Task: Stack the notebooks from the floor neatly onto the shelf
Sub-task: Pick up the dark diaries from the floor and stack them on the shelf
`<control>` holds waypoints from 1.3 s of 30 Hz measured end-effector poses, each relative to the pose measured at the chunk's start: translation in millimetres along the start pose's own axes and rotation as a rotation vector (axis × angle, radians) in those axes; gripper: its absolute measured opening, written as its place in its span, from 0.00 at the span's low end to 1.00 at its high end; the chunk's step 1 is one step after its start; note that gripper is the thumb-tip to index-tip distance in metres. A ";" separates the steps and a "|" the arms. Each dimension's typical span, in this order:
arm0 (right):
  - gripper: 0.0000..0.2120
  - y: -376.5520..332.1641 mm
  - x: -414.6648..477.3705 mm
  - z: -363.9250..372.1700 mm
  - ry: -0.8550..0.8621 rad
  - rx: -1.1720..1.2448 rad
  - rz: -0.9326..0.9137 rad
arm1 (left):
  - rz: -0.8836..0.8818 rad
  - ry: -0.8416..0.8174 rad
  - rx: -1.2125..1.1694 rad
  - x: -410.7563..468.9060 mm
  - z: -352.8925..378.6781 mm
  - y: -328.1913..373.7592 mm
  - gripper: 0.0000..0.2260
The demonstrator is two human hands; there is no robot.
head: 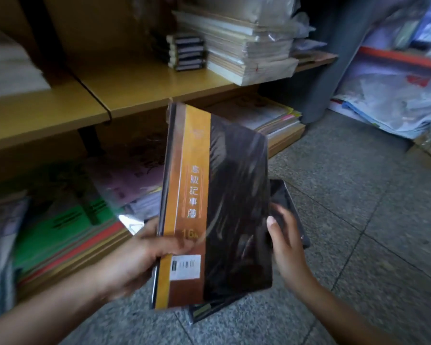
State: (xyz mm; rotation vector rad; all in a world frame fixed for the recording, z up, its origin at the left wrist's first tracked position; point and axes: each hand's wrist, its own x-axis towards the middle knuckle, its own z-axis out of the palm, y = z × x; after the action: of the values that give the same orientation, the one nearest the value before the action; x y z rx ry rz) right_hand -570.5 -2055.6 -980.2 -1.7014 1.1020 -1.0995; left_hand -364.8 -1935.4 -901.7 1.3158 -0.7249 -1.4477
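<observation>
Notebook (234, 207), dark-covered with an orange band and sealed in glossy film, held nearly upright in the air in front of the shelf (135, 80) and above the floor (358, 195). Left hand (144, 255) grips its lower spine edge, thumb across the front cover and fingers curled behind. Right hand (286, 245) is spread, fingers fairly straight, just beside the notebook's free edge; motion blur hides whether it touches the cover, and it holds nothing. Directly beneath, further dark notebooks (284, 195) lie on the floor, partly hidden, their number unclear. On the shelf board a small stack of dark-spined books (187, 53) stands just beside a taller pale stack (249, 53) wrapped in plastic, with bare board to their left. Below the board, coloured folders (72, 225) lie in piles. Judged progress: one notebook is lifted but not yet placed, and those on the floor are yet to be shelved, so most of the task appears to be ahead.
</observation>
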 end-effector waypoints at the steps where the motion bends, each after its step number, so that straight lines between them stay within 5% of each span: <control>1: 0.09 -9.9 0.4 2.2 -0.003 0.008 -0.024 | 0.045 0.018 0.021 -9.4 -1.6 5.8 0.20; 7: 0.17 -79.9 56.6 29.3 -0.045 0.192 -0.027 | 0.304 0.126 0.003 -31.4 -11.1 59.9 0.13; 10: 0.06 -121.3 91.2 44.7 -0.266 0.387 -0.016 | 0.410 0.202 -0.076 -27.4 -23.8 85.1 0.14; 11: 0.11 -126.2 100.4 47.7 -0.343 0.484 0.019 | 0.431 0.239 -0.120 -23.0 -28.2 89.9 0.12; 13: 0.26 -134.5 116.2 59.0 -0.478 0.634 0.159 | 0.424 0.280 -0.198 -15.7 -38.8 100.0 0.12; 17: 0.16 -138.4 123.1 69.2 -0.707 0.544 0.236 | 0.291 0.251 -0.291 -10.3 -60.5 118.7 0.19; 22: 0.17 -131.8 124.7 67.5 -0.746 0.696 0.287 | 0.186 0.248 -0.238 -2.4 -73.1 119.3 0.19; 29: 0.40 -140.2 140.4 61.4 -0.729 0.911 0.238 | 0.260 0.342 -0.303 7.5 -71.0 118.2 0.14; 31: 0.44 -142.0 141.8 63.1 -0.645 0.875 0.209 | 0.357 0.474 -0.176 8.1 -63.1 112.1 0.19; 34: 0.26 -144.9 137.1 71.8 -0.444 0.618 0.076 | 0.495 0.460 0.147 -5.9 -47.1 99.3 0.26; 36: 0.18 -142.0 138.0 76.8 -0.286 0.421 -0.025 | 0.510 0.560 0.656 -11.7 -45.4 91.9 0.30; 39: 0.12 -134.6 142.7 83.7 -0.171 0.228 -0.168 | 0.649 0.995 1.414 -11.9 -56.5 94.6 0.17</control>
State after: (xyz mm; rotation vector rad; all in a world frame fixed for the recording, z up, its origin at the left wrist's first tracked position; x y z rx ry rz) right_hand -425.8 -2137.3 -846.3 -1.6923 0.7095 -1.1137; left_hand -285.8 -1943.2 -824.3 2.1842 -1.3045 0.5325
